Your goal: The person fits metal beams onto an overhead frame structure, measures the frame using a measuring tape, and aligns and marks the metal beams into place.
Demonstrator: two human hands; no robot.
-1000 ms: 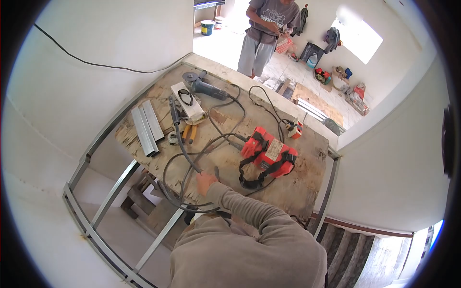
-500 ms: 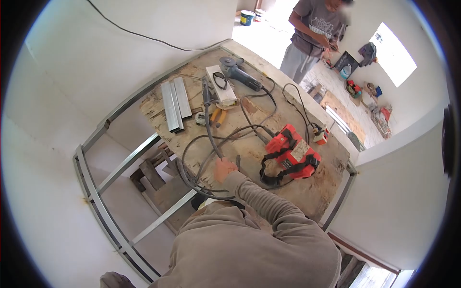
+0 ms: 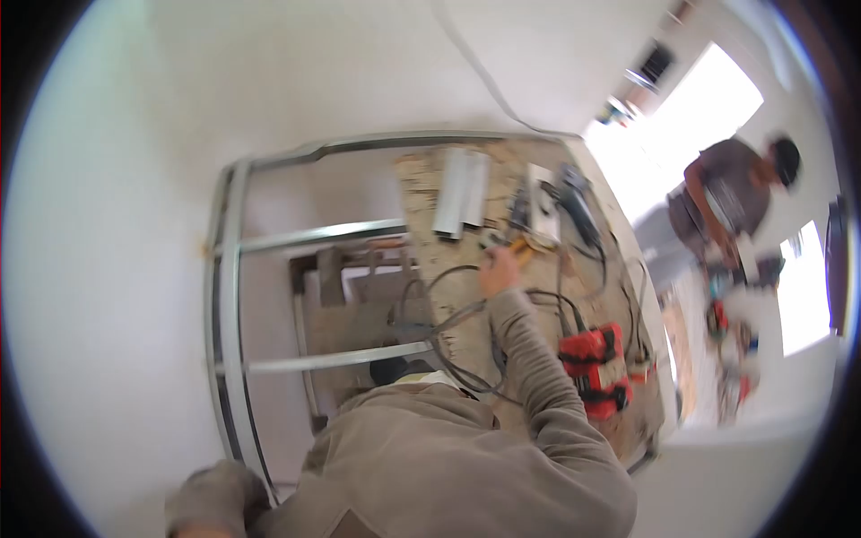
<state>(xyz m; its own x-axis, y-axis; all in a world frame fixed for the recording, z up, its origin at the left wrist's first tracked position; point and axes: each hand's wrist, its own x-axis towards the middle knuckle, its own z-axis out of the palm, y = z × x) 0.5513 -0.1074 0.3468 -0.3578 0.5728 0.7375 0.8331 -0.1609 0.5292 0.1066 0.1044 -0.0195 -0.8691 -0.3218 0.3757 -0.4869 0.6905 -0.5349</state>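
My right hand reaches over the worn wooden board, smeared by motion. Just beyond its fingers lie a tape measure and yellow-handled pliers. Whether the fingers touch either, or a black cable running close by, I cannot make out. A dark-handled tool on a cable lies farther up. At the lower left edge a sleeve shows, with a bit of my left hand below it; its fingers are out of sight.
On the board rest metal channel pieces, an angle grinder, a white block with dark glasses, and a red machine with black straps. A metal frame with open gaps extends left. Another person stands at the right.
The view has swung left, so the table and the other person appear farther right. My right hand has moved up the board, closer to the tape measure and pliers. More of the left sleeve shows.
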